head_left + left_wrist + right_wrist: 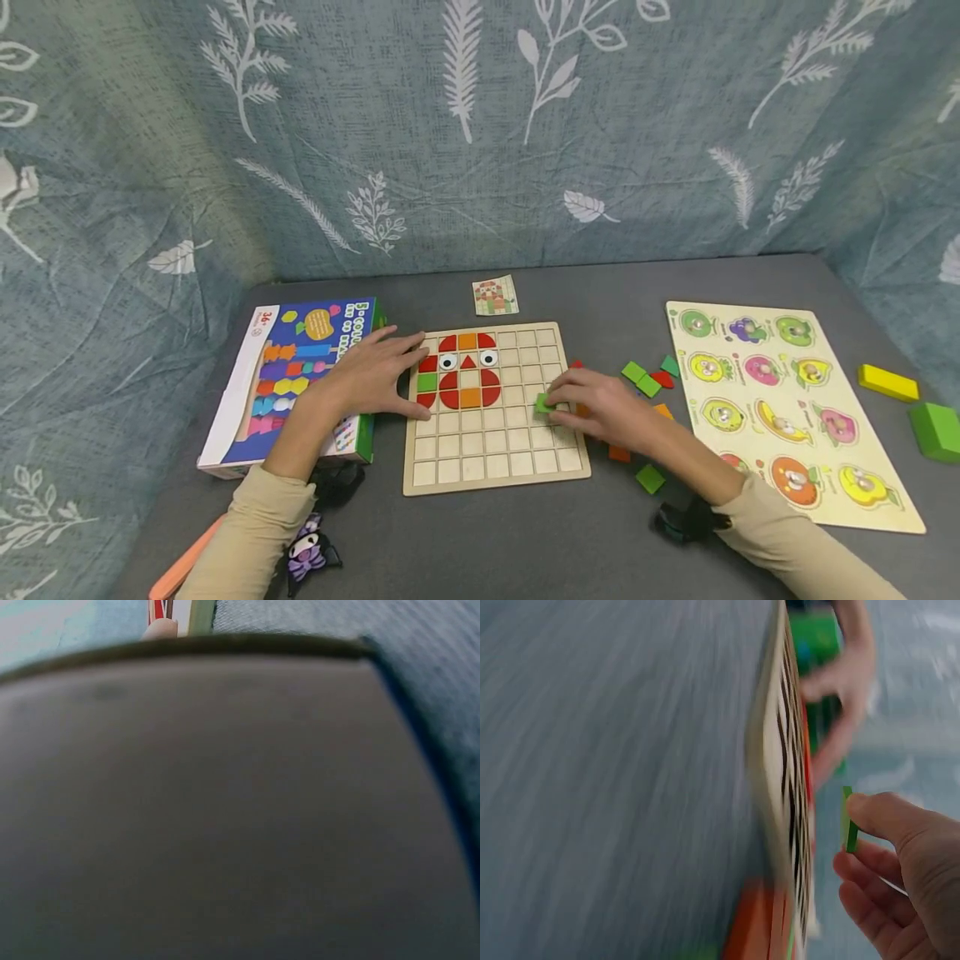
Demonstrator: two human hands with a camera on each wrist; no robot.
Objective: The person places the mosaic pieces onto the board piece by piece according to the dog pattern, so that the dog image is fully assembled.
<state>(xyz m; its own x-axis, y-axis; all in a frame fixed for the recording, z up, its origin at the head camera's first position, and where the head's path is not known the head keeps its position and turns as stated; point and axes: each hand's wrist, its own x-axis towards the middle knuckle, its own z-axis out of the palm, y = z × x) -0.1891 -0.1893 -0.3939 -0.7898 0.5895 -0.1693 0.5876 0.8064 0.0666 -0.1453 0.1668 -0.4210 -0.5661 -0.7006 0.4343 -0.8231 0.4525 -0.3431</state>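
A wooden grid board (498,464) lies on the table, its upper left filled with red, orange and green tiles and two googly-eye tiles. My left hand (367,377) rests at the board's left edge, fingers spread, thumb and fingertips over the left column of tiles. Between thumb and fingers, my right hand (603,406) pinches a green square tile (543,404) over the right part of the grid. The right wrist view shows that tile edge-on, held above the board. A dark blurred surface fills most of the left wrist view, leaving just a fingertip (160,628) at its top.
Loose tiles (649,478) are scattered right of the board, partly under my right arm. Beyond them lies a fruit puzzle board (765,433), with yellow (888,382) and green (937,432) blocks farther right. A toy box (247,400) stands left; a pattern card (495,296) lies behind the grid.
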